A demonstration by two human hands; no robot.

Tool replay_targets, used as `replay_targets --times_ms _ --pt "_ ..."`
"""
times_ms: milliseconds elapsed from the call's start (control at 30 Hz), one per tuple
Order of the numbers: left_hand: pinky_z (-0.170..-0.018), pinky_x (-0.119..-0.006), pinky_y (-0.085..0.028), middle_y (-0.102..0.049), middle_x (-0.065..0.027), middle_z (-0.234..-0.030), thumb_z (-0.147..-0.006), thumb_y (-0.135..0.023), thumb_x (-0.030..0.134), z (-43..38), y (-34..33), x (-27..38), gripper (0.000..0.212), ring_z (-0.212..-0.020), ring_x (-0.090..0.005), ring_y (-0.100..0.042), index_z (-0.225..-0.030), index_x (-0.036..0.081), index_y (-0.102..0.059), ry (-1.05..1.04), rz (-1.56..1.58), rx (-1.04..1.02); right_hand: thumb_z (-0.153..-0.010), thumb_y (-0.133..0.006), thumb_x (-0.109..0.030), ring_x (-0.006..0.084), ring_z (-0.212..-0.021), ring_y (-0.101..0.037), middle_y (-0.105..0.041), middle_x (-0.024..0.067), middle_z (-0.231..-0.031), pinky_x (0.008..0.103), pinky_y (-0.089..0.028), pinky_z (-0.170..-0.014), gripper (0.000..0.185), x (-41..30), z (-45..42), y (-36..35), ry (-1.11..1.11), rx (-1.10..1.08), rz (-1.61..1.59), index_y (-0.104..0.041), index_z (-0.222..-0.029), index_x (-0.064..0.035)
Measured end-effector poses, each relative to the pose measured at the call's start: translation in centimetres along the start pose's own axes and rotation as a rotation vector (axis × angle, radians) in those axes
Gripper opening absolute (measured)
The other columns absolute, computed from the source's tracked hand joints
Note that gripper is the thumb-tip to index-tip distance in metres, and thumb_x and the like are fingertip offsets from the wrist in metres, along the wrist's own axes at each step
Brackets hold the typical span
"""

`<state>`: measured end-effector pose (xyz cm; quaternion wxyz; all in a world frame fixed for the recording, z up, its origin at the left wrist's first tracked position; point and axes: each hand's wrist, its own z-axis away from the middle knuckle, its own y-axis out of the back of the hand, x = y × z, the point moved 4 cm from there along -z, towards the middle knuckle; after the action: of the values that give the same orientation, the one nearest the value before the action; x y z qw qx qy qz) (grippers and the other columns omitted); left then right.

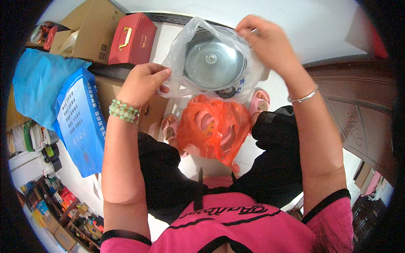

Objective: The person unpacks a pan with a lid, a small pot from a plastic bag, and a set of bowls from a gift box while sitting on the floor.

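Note:
A translucent white plastic bag (173,60) is spread around a round, shiny metal pot (215,68). A small round fitting marks the pot's middle, and a dark handle (227,92) shows at its near rim. My left hand (142,81) pinches the bag's left edge between thumb and fingers. At the upper right, my slightly blurred right hand (267,42) grips the opposite edge by its fingertips. Below the pot, between my feet, sits a thin red plastic bag (215,126) with pink rounded things showing through it.
Left of the pot stand a red box with a gold handle (134,39) and an open cardboard box (91,31). Nearer are a blue bag (47,82) and a printed blue package (80,123). Dark carved wooden furniture (354,110) flanks the right. Pink slippers (260,102) are on my feet.

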<state>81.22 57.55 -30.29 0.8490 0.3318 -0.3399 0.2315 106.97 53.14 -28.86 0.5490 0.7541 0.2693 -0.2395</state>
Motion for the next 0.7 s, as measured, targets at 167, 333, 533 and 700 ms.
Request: replay_targets --times_ms 167,333,533,700 --pt "-0.056 -0.023 -0.045 -0.06 -0.0062 -0.081 -0.084 -0.055 0.022 0.1 -0.5 0.7 0.032 -0.062 -0.0117 -0.057 -0.103 -0.004 -0.056 -0.064 0.0 0.001 -0.08 -0.048 -0.008 0.0266 -0.082 -0.059 -0.062 0.0124 -0.088 0.0352 -0.046 -0.076 0.018 -3.5 3.5 -6.0 0.137 -0.495 -0.137 -0.059 -0.093 -0.003" --pt "-0.056 -0.024 -0.045 -0.061 -0.0082 -0.078 -0.082 -0.056 0.023 0.1 -0.9 0.5 0.036 -0.061 -0.0124 -0.057 -0.102 -0.008 -0.056 -0.066 0.013 0.012 -0.079 -0.042 -0.005 0.0349 -0.083 -0.058 -0.054 0.0225 -0.105 0.0418 -0.048 -0.071 0.036 -0.2 5.5 -6.6 -0.004 -0.726 0.53 -0.045 -0.114 -0.0022" --pt "-0.057 -0.024 -0.045 -0.06 -0.0079 -0.083 -0.084 -0.054 0.022 0.3 -0.2 -0.2 0.036 -0.062 -0.0129 -0.059 -0.106 -0.006 -0.053 -0.06 -0.139 0.028 -0.077 -0.044 -0.004 0.0381 -0.078 -0.059 -0.047 0.0277 -0.108 0.0423 -0.05 -0.064 0.046 4.9 3.4 -1.2 -0.346 -0.342 0.948 -0.035 -0.122 0.0002" --pt "-0.056 -0.023 -0.045 -0.061 -0.0085 -0.083 -0.084 -0.055 0.022 0.1 0.1 -0.5 0.037 -0.063 -0.0129 -0.06 -0.107 -0.006 -0.053 -0.065 -0.183 0.035 -0.074 -0.052 -0.012 0.0357 -0.078 -0.06 -0.057 0.025 -0.092 0.0424 -0.049 -0.065 0.034 5.0 3.5 -0.2 -0.284 -0.443 0.912 -0.048 -0.105 -0.0002"
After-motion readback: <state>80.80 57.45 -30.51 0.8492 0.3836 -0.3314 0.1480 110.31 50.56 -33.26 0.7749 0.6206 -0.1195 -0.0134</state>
